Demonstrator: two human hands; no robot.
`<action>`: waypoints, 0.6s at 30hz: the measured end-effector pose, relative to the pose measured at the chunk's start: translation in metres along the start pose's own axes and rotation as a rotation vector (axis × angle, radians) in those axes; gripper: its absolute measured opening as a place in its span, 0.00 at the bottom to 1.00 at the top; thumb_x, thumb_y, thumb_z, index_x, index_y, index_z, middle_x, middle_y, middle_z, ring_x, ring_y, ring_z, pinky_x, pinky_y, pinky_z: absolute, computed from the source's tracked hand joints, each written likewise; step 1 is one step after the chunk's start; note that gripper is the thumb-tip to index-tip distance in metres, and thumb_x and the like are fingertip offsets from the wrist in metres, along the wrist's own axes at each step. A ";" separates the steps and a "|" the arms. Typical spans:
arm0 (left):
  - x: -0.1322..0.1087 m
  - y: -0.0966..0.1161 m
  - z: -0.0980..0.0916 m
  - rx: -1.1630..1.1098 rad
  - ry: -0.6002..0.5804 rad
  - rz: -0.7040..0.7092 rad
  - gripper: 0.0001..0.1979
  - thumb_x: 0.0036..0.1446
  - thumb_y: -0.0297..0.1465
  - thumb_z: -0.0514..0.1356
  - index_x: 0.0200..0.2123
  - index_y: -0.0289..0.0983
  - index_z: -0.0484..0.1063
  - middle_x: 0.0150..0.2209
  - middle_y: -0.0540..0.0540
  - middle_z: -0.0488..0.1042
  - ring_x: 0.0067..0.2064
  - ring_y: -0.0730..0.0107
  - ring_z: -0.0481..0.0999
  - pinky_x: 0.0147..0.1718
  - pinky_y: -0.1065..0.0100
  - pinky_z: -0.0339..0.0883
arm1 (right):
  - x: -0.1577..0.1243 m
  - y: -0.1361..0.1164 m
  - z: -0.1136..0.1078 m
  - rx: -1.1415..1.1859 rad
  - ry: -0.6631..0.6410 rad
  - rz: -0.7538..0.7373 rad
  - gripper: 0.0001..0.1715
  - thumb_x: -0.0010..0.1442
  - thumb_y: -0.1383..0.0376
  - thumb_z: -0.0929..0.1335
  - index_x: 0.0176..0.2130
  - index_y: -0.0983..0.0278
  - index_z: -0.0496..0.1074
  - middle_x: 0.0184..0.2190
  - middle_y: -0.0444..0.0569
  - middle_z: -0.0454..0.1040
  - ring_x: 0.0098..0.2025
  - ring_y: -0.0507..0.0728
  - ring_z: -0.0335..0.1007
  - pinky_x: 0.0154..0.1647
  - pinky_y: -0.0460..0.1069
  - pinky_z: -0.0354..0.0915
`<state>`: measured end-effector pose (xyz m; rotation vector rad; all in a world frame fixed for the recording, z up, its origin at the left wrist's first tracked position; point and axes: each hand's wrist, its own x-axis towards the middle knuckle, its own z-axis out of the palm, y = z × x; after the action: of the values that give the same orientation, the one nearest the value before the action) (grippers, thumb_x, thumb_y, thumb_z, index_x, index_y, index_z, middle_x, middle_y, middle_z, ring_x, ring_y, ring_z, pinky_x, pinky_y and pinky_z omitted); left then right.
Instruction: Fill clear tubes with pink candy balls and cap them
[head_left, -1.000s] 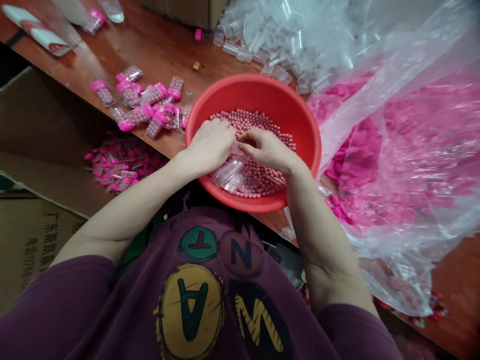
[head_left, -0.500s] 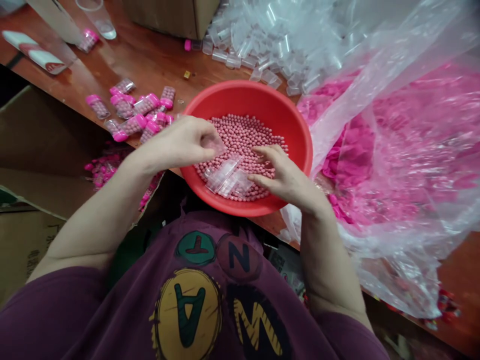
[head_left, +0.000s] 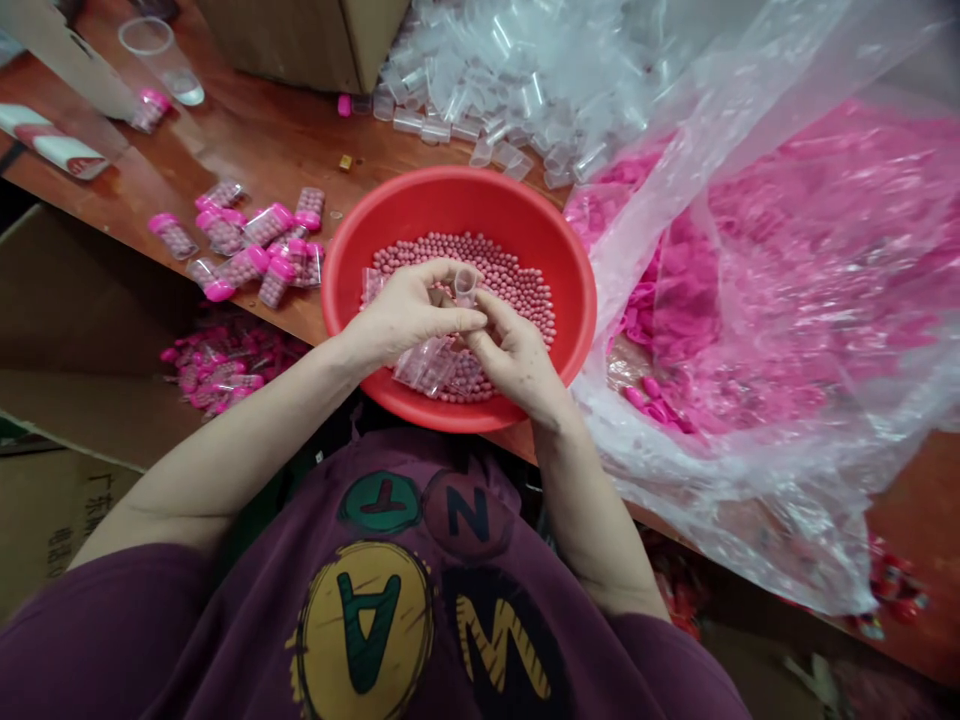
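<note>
A red plastic basin (head_left: 457, 195) stands on the wooden table, holding a layer of small pink beads (head_left: 510, 285). Above the beads, my left hand (head_left: 409, 312) and my right hand (head_left: 517, 362) meet. Between their fingers stands a small clear plastic tube (head_left: 466, 286), pinched by both hands, its open end up. Its lower part is hidden by my fingers. Crumpled clear plastic sleeves (head_left: 424, 365) lie under my hands on the beads, and another (head_left: 371, 285) shows by my left hand.
Pink-capped tubes filled with beads (head_left: 247, 240) lie left of the basin, with more in a box below the table edge (head_left: 225, 365). Loose clear tubes (head_left: 487, 90) pile behind it. A large plastic bag of pink caps (head_left: 780, 270) lies on the right.
My hands have closed together over the basin, and a clear tube now stands pinched between them. The view has shifted, so the basin sits further left in the frame.
</note>
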<state>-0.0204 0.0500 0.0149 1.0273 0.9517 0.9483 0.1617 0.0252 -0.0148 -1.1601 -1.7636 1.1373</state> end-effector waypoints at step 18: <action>0.121 -0.021 -0.006 1.667 -0.158 0.160 0.17 0.62 0.22 0.63 0.52 0.23 0.85 0.54 0.21 0.82 0.62 0.34 0.81 0.66 0.44 0.71 | -0.036 0.001 -0.015 -0.417 0.274 -0.173 0.15 0.78 0.62 0.66 0.51 0.62 0.83 0.48 0.56 0.89 0.50 0.61 0.88 0.55 0.57 0.81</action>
<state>0.0134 0.1606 -0.0276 2.5103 1.5082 -0.0483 0.1872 -0.0042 -0.0145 -1.3003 -1.8869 0.4909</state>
